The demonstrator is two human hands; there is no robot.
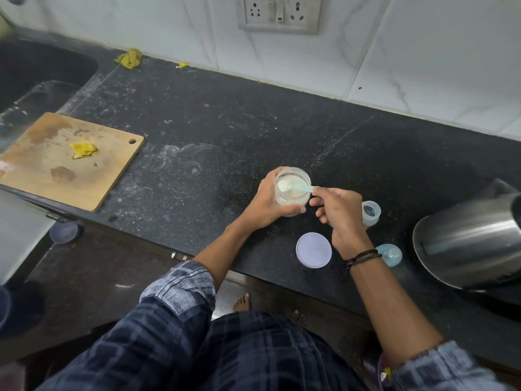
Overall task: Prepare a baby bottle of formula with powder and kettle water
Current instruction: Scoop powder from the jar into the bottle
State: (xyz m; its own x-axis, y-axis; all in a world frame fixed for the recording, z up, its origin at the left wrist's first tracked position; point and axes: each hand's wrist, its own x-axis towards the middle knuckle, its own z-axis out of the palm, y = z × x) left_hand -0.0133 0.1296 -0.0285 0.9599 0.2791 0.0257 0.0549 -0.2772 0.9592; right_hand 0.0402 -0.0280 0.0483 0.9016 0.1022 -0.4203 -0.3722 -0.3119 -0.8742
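A clear jar of white formula powder [290,197] stands open on the black counter [211,131], and my left hand [266,203] wraps around its side. My right hand [339,214] pinches the handle of a small light-blue scoop [300,188], whose bowl holds powder over the jar's mouth. The open baby bottle [370,212] stands just right of my right hand. Its teat cap [390,254] lies on the counter behind my right wrist. The jar's round pale lid [313,250] lies flat near the counter's front edge. A steel kettle [468,241] sits at the far right.
A wooden cutting board [67,162] with a yellow scrap lies at the left, beside a dark sink [33,77]. A yellow cloth [129,58] rests by the tiled wall. A wall socket [279,12] is above the counter.
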